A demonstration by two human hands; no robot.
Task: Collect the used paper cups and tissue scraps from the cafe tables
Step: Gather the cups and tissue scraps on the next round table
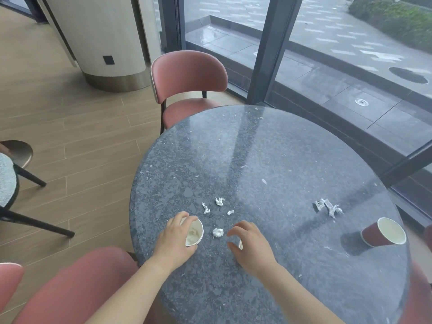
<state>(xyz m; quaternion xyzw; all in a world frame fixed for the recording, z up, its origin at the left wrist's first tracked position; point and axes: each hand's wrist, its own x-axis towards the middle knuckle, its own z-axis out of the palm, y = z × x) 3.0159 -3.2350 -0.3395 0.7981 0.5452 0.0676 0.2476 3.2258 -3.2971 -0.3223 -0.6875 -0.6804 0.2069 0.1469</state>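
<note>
**Tissue going into the cup, much still on the table**

Nearest to me are my two forearms, reaching over the near edge of the round stone table (268, 141). My left hand (174, 242) has its fingers closed around a paper cup (195, 232), tipped toward the middle of the table, with some white tissue already inside. My right hand (251, 245) hovers low over the surface with the fingers curled and apart; something small and white shows under the palm, but I cannot tell if it is held. A tissue ball (217, 232) lies between the two hands, touching neither.

I judge the task as only begun. Three small scraps (218, 205) lie just beyond the cup. A longer torn tissue (328, 206) is toward the right side, and a red cup (383, 231) stands tilted close to the right edge, not yet collected.

For moving, the far half of the table is free, so the right hand has room to sweep. A pink chair (189, 85) stands at the far left edge, and another chair back (77, 284) is by the near edge.
</note>
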